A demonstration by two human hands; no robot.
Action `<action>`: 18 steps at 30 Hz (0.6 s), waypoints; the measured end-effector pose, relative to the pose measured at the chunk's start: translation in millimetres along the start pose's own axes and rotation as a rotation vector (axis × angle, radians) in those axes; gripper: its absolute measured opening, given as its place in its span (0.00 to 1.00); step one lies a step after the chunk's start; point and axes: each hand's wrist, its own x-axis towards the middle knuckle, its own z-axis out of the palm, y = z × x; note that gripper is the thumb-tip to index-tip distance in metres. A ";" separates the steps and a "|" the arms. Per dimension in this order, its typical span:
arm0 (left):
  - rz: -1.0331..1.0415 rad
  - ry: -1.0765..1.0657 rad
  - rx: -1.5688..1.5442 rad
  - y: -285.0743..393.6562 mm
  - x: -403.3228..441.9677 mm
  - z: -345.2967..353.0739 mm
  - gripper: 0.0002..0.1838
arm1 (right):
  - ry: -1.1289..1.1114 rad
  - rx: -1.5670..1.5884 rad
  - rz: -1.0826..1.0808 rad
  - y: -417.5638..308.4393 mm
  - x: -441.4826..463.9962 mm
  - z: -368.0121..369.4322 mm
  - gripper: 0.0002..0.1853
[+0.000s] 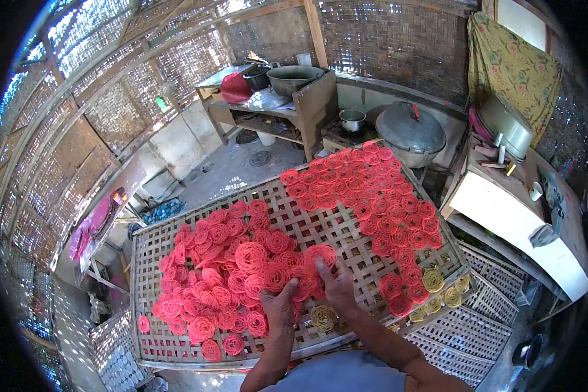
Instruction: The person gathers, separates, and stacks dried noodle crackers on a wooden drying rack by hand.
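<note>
A woven bamboo rack (307, 228) lies before me. On its left is a heap of round red lacy pieces (209, 255); flat rows of similar red pieces (392, 196) cover its right part. My left hand (281, 307), at the heap's right edge, has its thumb pressed on a red piece (276, 276). Close beside it, my right hand (336, 284) pinches another red piece (320, 256) with thumb on top; the fingers beneath are hidden. A yellow piece (323, 317) lies between my wrists, and several more yellow ones (432, 279) sit at the right corner.
More woven racks (464, 340) are at the lower right. Behind stand a large lidded pot (411, 130), a small pot (352, 119) and a wooden shelf (313, 108) with basins. A white-sided counter (516, 228) is at the right, with a pink cloth (91, 225) at the left.
</note>
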 end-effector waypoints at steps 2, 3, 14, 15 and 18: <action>0.000 0.005 -0.002 0.8 -2.4 0.0 0.23 | -0.006 -0.088 -0.016 4.7 -1.7 -2.8 0.14; 0.006 0.006 0.002 1.0 -4.0 -1.2 0.23 | -0.018 -0.184 -0.035 7.1 -2.4 -5.7 0.13; -0.167 0.062 -0.187 8.2 4.7 -24.4 0.27 | -0.092 -0.381 -0.264 -19.8 -12.5 5.6 0.21; -0.180 0.063 -0.207 12.0 7.1 -26.6 0.27 | -0.128 -0.374 -0.245 -19.6 -13.2 4.5 0.23; -0.148 0.116 -0.216 13.8 9.1 -28.2 0.26 | -0.240 -0.294 -0.061 12.2 -7.7 -12.6 0.26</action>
